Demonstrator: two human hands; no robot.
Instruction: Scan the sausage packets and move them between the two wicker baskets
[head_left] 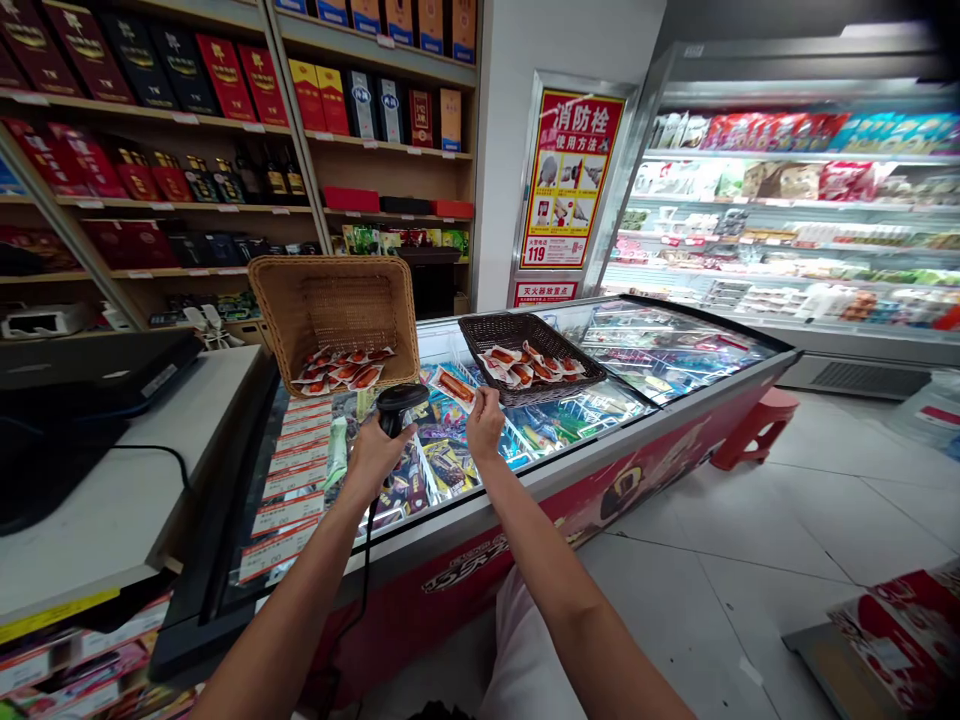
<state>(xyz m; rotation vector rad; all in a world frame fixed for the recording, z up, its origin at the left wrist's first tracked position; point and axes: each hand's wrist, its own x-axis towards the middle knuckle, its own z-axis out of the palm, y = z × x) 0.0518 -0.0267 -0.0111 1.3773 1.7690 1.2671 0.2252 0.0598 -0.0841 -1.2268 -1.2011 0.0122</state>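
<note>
My left hand (375,452) is wrapped round a black barcode scanner (400,398), whose cord hangs down the front of the freezer. A packaged sausage (454,387) in clear-and-white wrapping is pinched in my right hand (486,424), close to the scanner's head on its right. To the left behind them, a tan wicker basket (330,290) stands tilted, with several similar packs (346,370) at its bottom. On the right, a dark brown woven basket (480,335) holds several more packs (532,364). Both baskets rest on the glass top of the chest freezer (600,430).
Price labels (296,470) line the freezer's left end, beside a grey counter (202,420) with black equipment. Shelves of boxed bottles (217,80) rise behind. A lit refrigerated display (772,200) stands at the right. A red stool (757,430) is on the tiled floor.
</note>
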